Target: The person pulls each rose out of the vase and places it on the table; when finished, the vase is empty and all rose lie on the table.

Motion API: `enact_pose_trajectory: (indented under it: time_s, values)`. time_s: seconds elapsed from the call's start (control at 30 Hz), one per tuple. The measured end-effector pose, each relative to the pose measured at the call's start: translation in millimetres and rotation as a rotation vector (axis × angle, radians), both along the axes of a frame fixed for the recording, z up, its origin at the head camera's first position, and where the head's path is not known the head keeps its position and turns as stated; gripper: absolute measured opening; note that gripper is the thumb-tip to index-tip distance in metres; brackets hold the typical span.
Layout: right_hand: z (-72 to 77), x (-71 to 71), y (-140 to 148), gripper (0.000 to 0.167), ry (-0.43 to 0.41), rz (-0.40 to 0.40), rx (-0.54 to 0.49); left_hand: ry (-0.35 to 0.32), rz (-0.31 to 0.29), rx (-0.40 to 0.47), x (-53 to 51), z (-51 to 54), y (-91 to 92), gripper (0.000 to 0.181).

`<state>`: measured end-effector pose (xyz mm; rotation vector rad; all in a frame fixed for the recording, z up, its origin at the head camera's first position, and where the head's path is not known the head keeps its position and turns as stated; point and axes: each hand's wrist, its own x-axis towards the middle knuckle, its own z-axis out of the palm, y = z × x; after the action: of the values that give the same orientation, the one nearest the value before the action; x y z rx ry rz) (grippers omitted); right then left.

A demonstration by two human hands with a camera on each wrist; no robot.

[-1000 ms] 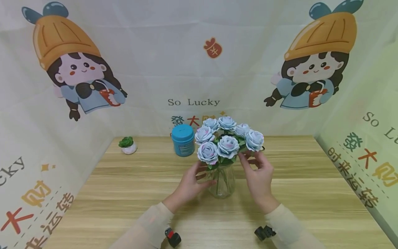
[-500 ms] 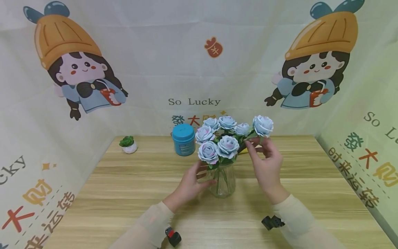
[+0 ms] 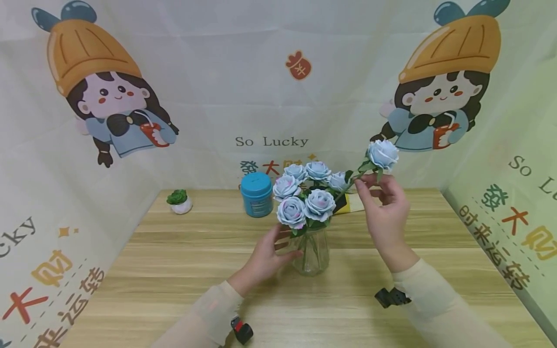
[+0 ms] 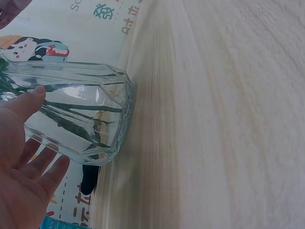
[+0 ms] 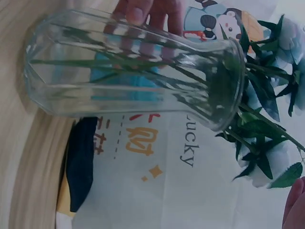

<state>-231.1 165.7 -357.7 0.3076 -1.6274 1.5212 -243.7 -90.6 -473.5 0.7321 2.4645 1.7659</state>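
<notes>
A clear glass vase stands upright on the table, holding several pale blue roses with green leaves. My left hand holds it from the left; the left wrist view has the thumb against the near side of the glass and the fingers on the far side. Up and to the right, my right hand pinches the stem of a single blue rose, whose head tilts away from the bunch. Its stem slants down to the vase mouth, and the right wrist view has it still entering the glass.
Behind the vase stands a blue lidded tub. A small potted succulent is at the back left. Partly covered by the roses, a black, yellow and white item lies at the back edge. A printed cloth hangs behind the table.
My right hand has moved up and to the right, drawing one rose away from the bunch and partway out of the vase. My left hand stays at the vase.
</notes>
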Motion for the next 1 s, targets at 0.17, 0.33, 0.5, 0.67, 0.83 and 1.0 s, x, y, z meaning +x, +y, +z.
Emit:
enact_pose_trajectory:
  time_s: [0.17,0.33,0.5,0.67,0.83,1.0]
  values:
    - [13.4,0.7,10,0.016,-0.016,-0.013,-0.013,0.004,-0.004,-0.008,0.3,-0.6,0.5,0.074]
    - [26.2,-0.1,23,0.012,-0.018,-0.013,-0.064,0.004,-0.007,-0.012,0.5,-0.7,-0.2,0.074]
    - [39.4,-0.9,37,0.009,0.008,0.030,-0.122,0.011,-0.006,-0.014,-0.9,-0.7,-0.7,0.074]
    - [48.3,1.5,51,0.011,0.027,0.079,-0.187,0.012,-0.006,-0.014,-0.8,-0.9,-1.2,0.074]
    - [50.5,10.5,67,0.011,0.004,0.083,-0.204,0.016,-0.008,-0.014,-0.2,-1.0,-1.5,0.072]
    - [46.2,21.7,86,0.009,-0.126,0.015,-0.055,0.020,-0.015,-0.012,-0.4,-0.4,-1.5,0.071]
